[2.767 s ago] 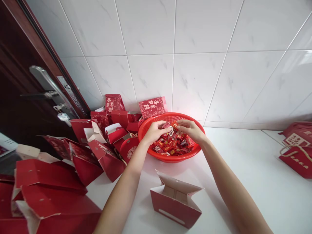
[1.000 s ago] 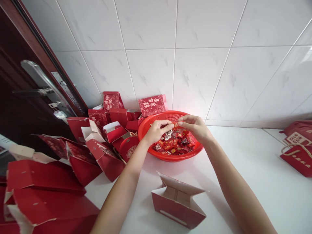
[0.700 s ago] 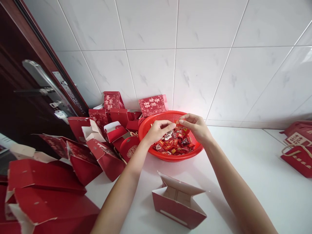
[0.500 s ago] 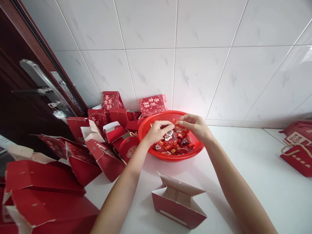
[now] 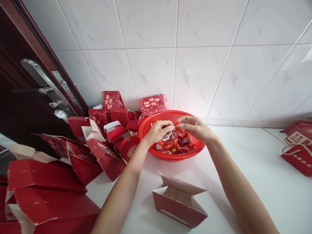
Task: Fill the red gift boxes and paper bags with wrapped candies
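**Orange packet being pinched between two hands over basket**

The left hand [image 5: 158, 131] is pinching its fingers narrow on one edge of an orange packet [image 5: 177, 125]; the right hand [image 5: 197, 128] is curling its fingers against the other side, though whether these are gripping or merely touching cannot be told. The packet is sitting between the fingertips, above the red basket [image 5: 170, 158], which is holding a heap of wrapped sweets [image 5: 174, 150]. A lettered packet [image 5: 167, 136] is showing beneath the left fingers; whether it is being held is unclear.

Risks noted: the wrapper is probably offering little friction, so a loose pinch is risking a drop among similar red wrappers. An open box [image 5: 179, 207] is standing on the desk [image 5: 234, 152] between the forearms; being apparently light, it is inviting a knock from a dipping arm. Red cartons [image 5: 48, 174] are crowding the left side, and a careless sweep is threatening to topple them.
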`<state>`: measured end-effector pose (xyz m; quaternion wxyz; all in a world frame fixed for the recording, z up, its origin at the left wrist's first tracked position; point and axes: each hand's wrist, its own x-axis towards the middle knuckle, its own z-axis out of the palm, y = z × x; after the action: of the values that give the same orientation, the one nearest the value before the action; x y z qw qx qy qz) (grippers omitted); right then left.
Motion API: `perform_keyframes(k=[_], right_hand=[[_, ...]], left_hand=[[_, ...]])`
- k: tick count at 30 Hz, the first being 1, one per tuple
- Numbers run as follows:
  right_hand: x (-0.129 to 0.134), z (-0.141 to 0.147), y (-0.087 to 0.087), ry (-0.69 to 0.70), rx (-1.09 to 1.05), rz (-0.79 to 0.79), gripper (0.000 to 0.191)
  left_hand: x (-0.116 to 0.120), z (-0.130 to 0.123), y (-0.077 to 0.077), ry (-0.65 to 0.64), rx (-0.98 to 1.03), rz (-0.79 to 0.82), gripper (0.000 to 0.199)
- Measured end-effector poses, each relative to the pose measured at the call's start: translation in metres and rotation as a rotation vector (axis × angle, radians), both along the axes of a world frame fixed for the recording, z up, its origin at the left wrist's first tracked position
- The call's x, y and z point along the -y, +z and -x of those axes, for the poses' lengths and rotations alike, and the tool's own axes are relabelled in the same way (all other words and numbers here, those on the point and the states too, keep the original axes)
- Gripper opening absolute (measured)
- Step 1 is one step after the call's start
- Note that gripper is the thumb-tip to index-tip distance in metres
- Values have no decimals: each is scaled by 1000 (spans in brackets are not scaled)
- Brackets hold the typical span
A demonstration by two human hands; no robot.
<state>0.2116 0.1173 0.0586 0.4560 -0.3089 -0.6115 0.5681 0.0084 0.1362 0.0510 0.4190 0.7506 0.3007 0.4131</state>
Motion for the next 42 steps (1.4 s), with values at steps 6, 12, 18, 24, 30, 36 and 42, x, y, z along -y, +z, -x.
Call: perform_keyframes(k=[6, 12, 18, 24, 30, 36, 42], right_hand=[[0, -2, 2, 46, 69, -29, 30], [-1, -3, 2, 69, 104, -33, 29], [-1, -10, 6, -111, 18, -63, 31], [-3, -9, 3, -180, 26, 25, 29], [-1, 9, -4, -191, 44, 17, 28], [-2, 10, -5, -166, 84, -52, 32], [-3, 8, -6, -160, 118, -72, 34]], left_hand=[[0, 1, -1, -14, -49, -9, 34], [2, 0, 0, -33, -67, 18, 36], [-3, 1, -3, 85, 35, 64, 33], [-9, 1, -10, 130, 57, 78, 34], [-17, 2, -21, 158, 112, 44, 56], [-20, 5, -22, 145, 170, 125, 62], [-19, 5, -22, 140, 164, 125, 62]])
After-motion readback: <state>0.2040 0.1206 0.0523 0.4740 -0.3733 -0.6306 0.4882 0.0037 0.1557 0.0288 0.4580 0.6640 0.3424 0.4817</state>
